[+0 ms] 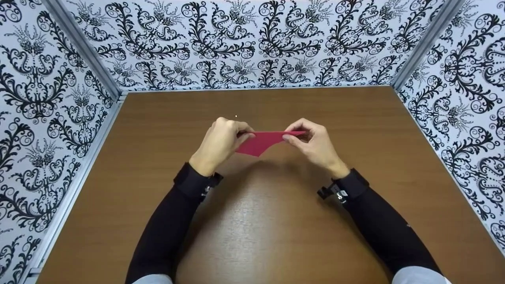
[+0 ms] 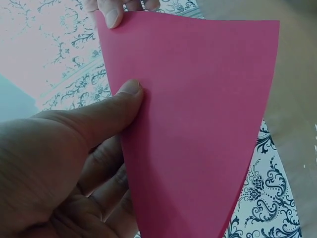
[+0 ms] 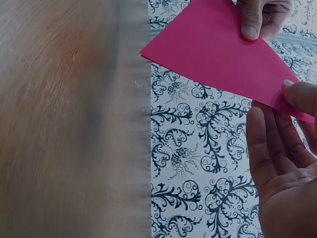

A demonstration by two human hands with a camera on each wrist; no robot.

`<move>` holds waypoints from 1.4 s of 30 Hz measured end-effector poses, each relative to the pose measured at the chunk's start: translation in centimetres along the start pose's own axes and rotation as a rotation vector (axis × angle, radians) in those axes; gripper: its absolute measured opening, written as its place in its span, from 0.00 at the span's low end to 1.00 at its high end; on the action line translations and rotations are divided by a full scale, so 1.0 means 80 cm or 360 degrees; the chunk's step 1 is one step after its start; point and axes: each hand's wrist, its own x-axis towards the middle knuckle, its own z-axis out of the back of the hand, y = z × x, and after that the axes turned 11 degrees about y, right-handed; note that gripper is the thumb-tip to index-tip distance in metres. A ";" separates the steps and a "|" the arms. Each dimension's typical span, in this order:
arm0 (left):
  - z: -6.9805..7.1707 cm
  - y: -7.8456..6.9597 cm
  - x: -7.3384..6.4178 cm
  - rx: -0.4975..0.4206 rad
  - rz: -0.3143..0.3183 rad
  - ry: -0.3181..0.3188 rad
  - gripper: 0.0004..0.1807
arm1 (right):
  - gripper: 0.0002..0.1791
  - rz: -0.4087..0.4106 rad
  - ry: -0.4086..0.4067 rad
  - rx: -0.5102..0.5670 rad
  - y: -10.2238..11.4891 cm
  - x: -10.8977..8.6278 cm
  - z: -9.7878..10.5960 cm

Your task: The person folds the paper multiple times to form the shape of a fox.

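Note:
A folded piece of pink paper is held up above the table between both hands. My left hand pinches its upper edge at the left, thumb in front, as the left wrist view also shows with the thumb flat on the paper. Toward the narrow right end, my right hand pinches the same edge between thumb and fingers. In the right wrist view the paper shows doubled layers at its left corner, and the right hand's other fingers lie behind it.
The brown wooden table spreads below the hands. Patterned black-and-white walls stand at the back and both sides, with metal posts at the corners. Each wrist wears a black strap with a small camera.

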 end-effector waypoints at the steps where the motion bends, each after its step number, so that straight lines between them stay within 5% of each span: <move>1: 0.001 -0.001 0.000 0.0007 0.0000 0.0001 0.07 | 0.08 0.0014 0.0000 -0.0025 0.000 0.000 0.001; 16: -0.005 -0.013 -0.003 0.0177 -0.0030 -0.0023 0.05 | 0.15 0.0482 -0.0096 -0.0901 0.030 0.002 0.000; 23: -0.015 -0.022 -0.005 0.0275 -0.0094 -0.0027 0.05 | 0.17 0.0572 0.0024 -0.1216 0.049 -0.001 -0.013; 30: -0.025 -0.030 -0.006 0.0313 -0.0172 -0.0016 0.04 | 0.13 0.0591 0.0149 -0.1292 0.046 -0.002 -0.031; 42: -0.027 -0.038 -0.009 0.0250 -0.0267 0.0016 0.05 | 0.08 0.0624 0.0107 -0.1250 0.040 -0.008 -0.036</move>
